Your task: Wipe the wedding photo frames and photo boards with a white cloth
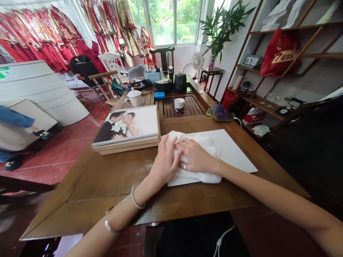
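A bunched white cloth point(206, 176) lies on a flat white panel point(230, 150) near the front of the wooden table. My left hand point(166, 161) grips the cloth's left side, its fingers bent over the top and its thumb toward my other hand. Against it, my right hand point(197, 156), with a ring on one finger, presses down on the same cloth with curled fingers. The cloth hides part of the panel below. Left of my hands, a wedding photo print point(144, 123) tops a stack of pale wooden frames or boards point(131, 147).
Behind the photo stands a lidded white mug point(134, 97). A slatted tea tray point(191, 107) holds a small white cup point(179, 103), with a dark kettle point(180, 81) farther back. A phone-like item point(221, 113) with a cable lies at the right edge. Someone's leg point(16, 117) shows at left.
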A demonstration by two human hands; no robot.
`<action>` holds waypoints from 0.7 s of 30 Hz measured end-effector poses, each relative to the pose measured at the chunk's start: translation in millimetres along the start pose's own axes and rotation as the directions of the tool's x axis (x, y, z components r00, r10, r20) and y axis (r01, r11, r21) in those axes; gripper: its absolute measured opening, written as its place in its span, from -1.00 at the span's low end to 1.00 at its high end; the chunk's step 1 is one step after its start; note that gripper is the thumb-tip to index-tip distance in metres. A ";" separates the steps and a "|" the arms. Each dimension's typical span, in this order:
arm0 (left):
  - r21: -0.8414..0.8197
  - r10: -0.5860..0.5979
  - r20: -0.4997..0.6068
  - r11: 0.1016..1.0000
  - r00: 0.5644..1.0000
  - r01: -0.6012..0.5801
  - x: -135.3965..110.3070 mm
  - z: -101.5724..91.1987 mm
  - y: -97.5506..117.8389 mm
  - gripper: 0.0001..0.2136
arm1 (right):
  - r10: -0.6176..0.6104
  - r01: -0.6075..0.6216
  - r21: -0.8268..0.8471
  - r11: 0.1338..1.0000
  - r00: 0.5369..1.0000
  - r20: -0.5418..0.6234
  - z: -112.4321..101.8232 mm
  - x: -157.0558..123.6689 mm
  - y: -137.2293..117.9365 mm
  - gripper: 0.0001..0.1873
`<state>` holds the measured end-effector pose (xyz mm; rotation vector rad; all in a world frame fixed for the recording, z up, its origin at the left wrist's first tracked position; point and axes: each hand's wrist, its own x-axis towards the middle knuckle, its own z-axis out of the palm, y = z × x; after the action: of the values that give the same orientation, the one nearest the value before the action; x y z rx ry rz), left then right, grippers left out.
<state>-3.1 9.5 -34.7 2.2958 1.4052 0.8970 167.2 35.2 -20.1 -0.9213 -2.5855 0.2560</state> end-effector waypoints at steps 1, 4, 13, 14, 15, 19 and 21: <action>-0.013 -0.002 0.005 1.000 1.000 0.002 0.0 -1.1 1.2 -0.51 | -0.019 0.019 0.006 1.000 1.000 0.001 -1.7 -7.8 -5.1 -0.60; -0.070 -0.030 0.010 0.997 0.999 0.031 -0.2 -2.7 3.5 -0.51 | -0.070 0.070 0.020 0.997 0.997 0.020 -9.2 -32.4 -19.0 -0.54; 0.119 0.035 0.079 0.992 0.996 -0.045 -1.7 5.5 -4.5 -0.57 | -0.032 0.032 -0.004 0.999 0.996 -0.078 -26.9 -99.8 -24.8 -0.37; 0.151 0.050 0.094 0.986 0.994 -0.064 -2.3 7.5 -6.4 -0.56 | -0.002 -0.001 -0.020 1.000 0.993 -0.119 -28.6 -105.8 -19.7 -0.37; 0.178 0.065 0.105 0.981 0.992 -0.084 -2.9 9.4 -8.4 -0.55 | 0.037 -0.044 -0.037 0.998 0.987 -0.158 -30.7 -111.3 -13.4 -0.38; 0.227 0.116 0.117 0.964 0.986 -0.140 -4.3 13.6 -13.5 -0.55 | 0.240 -0.264 -0.078 0.961 0.943 -0.230 -40.1 -129.2 22.0 -0.48; 0.247 0.102 0.121 0.960 0.987 -0.130 -3.9 12.8 -13.0 -0.56 | 0.335 -0.362 -0.079 0.929 0.910 -0.243 -45.1 -134.3 42.2 -0.50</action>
<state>-5.0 13.0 -53.0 2.5969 1.4230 0.6445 305.3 -16.2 -30.7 -1.3756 -2.2362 0.0799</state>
